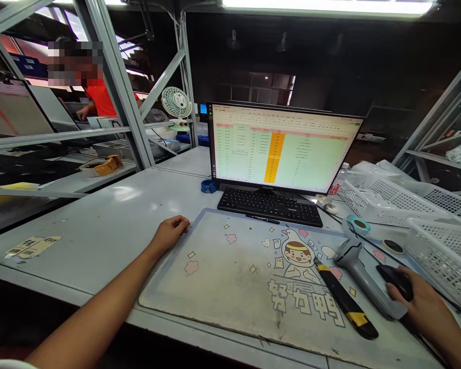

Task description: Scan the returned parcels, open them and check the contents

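Note:
My right hand [426,302] lies over a black computer mouse [395,279] at the right of the desk mat. My left hand [171,233] rests at the mat's upper left edge, its fingers curled in and nothing visible in them. Left of the mouse lies a grey barcode scanner [363,284], handle toward me. Beside it is a black and yellow utility knife [346,300]. The mat [223,277] bears a cartoon duck figure. Behind the mat stand a black keyboard [269,202] and a monitor [246,164] showing a spreadsheet.
White perforated baskets [438,256] line the right side, near tape rolls [358,223]. A blue tape roll [208,186] sits by the monitor. Metal posts [111,77] rise at the left; beyond them are a small fan [176,102] and a person in red [100,97].

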### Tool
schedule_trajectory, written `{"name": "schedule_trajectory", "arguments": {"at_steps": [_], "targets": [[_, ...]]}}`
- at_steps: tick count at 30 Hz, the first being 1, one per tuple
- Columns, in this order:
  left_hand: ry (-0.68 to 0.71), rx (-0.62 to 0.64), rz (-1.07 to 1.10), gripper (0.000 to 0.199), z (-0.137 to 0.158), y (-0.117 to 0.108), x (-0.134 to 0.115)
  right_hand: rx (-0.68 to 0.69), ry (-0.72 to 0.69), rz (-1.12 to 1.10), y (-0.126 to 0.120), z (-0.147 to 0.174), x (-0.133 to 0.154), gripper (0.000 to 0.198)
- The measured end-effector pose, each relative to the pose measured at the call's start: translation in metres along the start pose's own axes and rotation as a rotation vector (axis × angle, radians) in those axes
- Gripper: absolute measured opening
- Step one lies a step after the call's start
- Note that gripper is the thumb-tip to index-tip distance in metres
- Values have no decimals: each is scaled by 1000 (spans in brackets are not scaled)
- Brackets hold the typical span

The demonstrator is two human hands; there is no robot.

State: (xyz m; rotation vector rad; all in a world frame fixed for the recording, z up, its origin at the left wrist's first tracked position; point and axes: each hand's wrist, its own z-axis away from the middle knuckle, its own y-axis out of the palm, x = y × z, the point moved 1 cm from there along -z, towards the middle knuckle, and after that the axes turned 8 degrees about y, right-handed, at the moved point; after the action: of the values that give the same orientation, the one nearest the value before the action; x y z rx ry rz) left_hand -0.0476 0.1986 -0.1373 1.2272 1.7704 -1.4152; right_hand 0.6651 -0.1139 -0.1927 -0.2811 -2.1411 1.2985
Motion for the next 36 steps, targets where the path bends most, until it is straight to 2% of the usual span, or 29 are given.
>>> {"name": "schedule_trajectory", "arguments": {"at_steps": [4, 9, 15, 24, 29, 32, 35, 36], "targets": [[6, 0, 0, 47, -1, 1, 1, 38, -8, -1, 1, -6, -7, 77], [-1, 0, -9, 46, 0, 0, 0, 54, -9, 18, -2, -4, -2, 76], [-10, -1, -9, 47, -1, 1, -1, 0, -37, 8, -3, -3, 1, 75], [16, -4, -9, 47, 0, 0, 0, 22, -4, -6, -4, -1, 6, 74], [27, -29, -17, 47, -3, 5, -7, 0, -46, -1, -3, 6, 13, 70], [60, -121, -48, 47, 15, -15, -20, -12, -67, -13, -2, 5, 13, 68], [194, -328, -230, 44, 66, -70, -34, 5, -48, -23, -2, 0, 10, 71], [228, -448, -335, 43, 87, -92, -38, 19, -43, -20, -1, -1, 9, 72]]}}
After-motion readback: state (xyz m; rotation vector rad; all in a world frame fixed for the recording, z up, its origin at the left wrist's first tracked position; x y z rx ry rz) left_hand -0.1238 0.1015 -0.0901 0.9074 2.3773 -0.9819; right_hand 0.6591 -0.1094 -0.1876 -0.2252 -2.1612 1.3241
